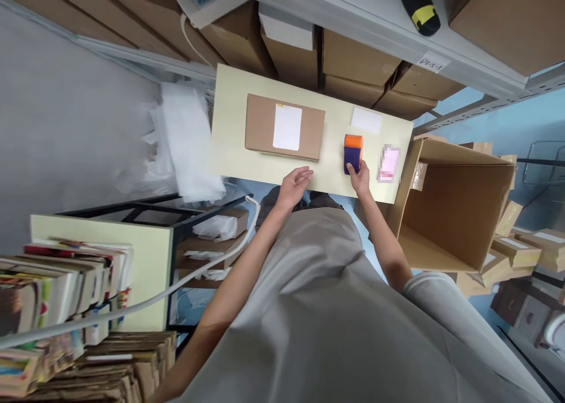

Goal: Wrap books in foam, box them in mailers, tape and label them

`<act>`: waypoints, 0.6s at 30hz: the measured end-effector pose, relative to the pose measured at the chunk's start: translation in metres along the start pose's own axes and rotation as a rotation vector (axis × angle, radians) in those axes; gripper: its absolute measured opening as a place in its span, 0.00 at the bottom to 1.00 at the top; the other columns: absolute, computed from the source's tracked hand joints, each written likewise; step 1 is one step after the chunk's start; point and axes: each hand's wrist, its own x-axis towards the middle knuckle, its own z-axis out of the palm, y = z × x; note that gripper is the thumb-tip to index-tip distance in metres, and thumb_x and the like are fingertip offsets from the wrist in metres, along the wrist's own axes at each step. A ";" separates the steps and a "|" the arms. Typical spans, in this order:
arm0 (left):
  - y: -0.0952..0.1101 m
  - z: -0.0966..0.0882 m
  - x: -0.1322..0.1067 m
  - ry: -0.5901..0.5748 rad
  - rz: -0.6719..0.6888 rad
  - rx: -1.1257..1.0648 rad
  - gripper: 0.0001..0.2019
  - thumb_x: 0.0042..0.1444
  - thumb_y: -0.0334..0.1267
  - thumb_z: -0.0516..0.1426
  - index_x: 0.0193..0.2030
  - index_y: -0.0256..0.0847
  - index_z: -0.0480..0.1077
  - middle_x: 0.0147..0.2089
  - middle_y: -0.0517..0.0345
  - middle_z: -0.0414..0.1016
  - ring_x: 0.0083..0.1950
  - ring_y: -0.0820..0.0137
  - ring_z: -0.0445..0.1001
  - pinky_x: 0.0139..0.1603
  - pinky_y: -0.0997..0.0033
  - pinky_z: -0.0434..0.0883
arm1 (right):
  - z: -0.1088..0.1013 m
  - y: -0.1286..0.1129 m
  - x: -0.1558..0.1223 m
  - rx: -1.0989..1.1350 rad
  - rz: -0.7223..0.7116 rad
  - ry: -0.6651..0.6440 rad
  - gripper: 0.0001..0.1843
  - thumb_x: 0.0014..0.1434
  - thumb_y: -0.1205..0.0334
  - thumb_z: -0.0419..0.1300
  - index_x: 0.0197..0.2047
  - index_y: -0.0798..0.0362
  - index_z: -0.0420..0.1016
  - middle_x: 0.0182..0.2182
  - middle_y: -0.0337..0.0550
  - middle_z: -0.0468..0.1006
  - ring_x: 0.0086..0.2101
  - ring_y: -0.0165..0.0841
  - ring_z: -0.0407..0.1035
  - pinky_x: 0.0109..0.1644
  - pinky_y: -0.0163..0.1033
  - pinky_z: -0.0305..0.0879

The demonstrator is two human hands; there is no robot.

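Note:
A closed brown cardboard box with a white label on top lies on the pale yellow table. My left hand is just below the box's near right corner, its fingers loosely stretched and holding nothing. To the right, my right hand grips the lower end of an orange and dark blue block-shaped object, thumb on its top face; its exact kind is unclear. A white paper slip lies above that object. Beside my right hand is a pink, pixelated item.
A large open carton stands against the table's right end. Cardboard boxes line the shelf behind. White plastic packaging hangs at the left end. Books and a white hose or cable are at lower left.

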 end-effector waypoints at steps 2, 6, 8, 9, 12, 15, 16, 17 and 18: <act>0.011 0.011 -0.010 -0.085 0.068 0.027 0.21 0.60 0.48 0.70 0.57 0.41 0.81 0.58 0.41 0.89 0.60 0.55 0.87 0.71 0.49 0.80 | 0.006 -0.009 -0.021 0.259 -0.005 -0.113 0.38 0.63 0.27 0.70 0.59 0.50 0.78 0.58 0.57 0.86 0.61 0.50 0.78 0.72 0.56 0.73; 0.025 0.022 -0.032 -0.110 0.169 0.093 0.19 0.60 0.51 0.71 0.52 0.41 0.81 0.51 0.47 0.89 0.50 0.61 0.87 0.60 0.57 0.84 | 0.022 -0.025 -0.064 0.475 0.025 -0.262 0.40 0.55 0.26 0.76 0.56 0.48 0.81 0.56 0.52 0.89 0.62 0.49 0.79 0.74 0.54 0.71; 0.025 0.022 -0.046 -0.093 0.187 0.102 0.19 0.60 0.52 0.72 0.49 0.42 0.81 0.47 0.50 0.88 0.47 0.62 0.86 0.57 0.59 0.84 | 0.029 -0.030 -0.082 0.485 0.024 -0.299 0.39 0.55 0.26 0.76 0.56 0.47 0.81 0.55 0.50 0.89 0.62 0.48 0.79 0.74 0.54 0.71; 0.022 0.021 -0.054 -0.079 0.185 0.099 0.19 0.59 0.53 0.73 0.47 0.41 0.81 0.45 0.50 0.88 0.46 0.62 0.85 0.56 0.59 0.84 | 0.031 -0.031 -0.090 0.479 0.024 -0.309 0.39 0.55 0.26 0.76 0.55 0.47 0.81 0.54 0.49 0.90 0.61 0.48 0.79 0.74 0.53 0.72; 0.009 0.019 -0.081 0.011 0.153 0.061 0.19 0.56 0.51 0.75 0.45 0.41 0.81 0.43 0.51 0.86 0.44 0.64 0.84 0.53 0.61 0.83 | 0.036 -0.034 -0.114 0.448 0.029 -0.309 0.38 0.54 0.28 0.77 0.54 0.47 0.80 0.53 0.49 0.89 0.59 0.47 0.80 0.72 0.52 0.74; -0.009 0.020 -0.108 0.119 0.120 0.006 0.19 0.55 0.48 0.77 0.46 0.41 0.81 0.43 0.52 0.86 0.42 0.66 0.82 0.50 0.64 0.82 | 0.036 -0.033 -0.140 0.398 0.037 -0.328 0.36 0.54 0.29 0.78 0.52 0.47 0.80 0.52 0.47 0.89 0.58 0.45 0.81 0.71 0.52 0.75; -0.015 0.021 -0.117 0.137 0.117 -0.006 0.18 0.55 0.47 0.76 0.46 0.41 0.81 0.43 0.53 0.86 0.41 0.67 0.82 0.49 0.64 0.82 | 0.034 -0.032 -0.150 0.374 0.040 -0.338 0.35 0.54 0.30 0.78 0.51 0.47 0.80 0.51 0.46 0.89 0.58 0.45 0.81 0.71 0.52 0.75; -0.022 0.024 -0.126 0.145 0.119 -0.013 0.17 0.56 0.46 0.76 0.45 0.41 0.81 0.42 0.53 0.86 0.40 0.67 0.81 0.48 0.65 0.82 | 0.032 -0.030 -0.159 0.349 0.043 -0.343 0.34 0.54 0.30 0.78 0.51 0.47 0.80 0.51 0.45 0.90 0.58 0.45 0.81 0.72 0.52 0.75; -0.027 0.026 -0.134 0.142 0.124 -0.014 0.15 0.57 0.45 0.75 0.45 0.41 0.81 0.41 0.54 0.86 0.40 0.67 0.81 0.47 0.65 0.81 | 0.028 -0.028 -0.170 0.328 0.048 -0.337 0.33 0.55 0.30 0.78 0.50 0.47 0.80 0.51 0.45 0.90 0.58 0.45 0.81 0.72 0.52 0.75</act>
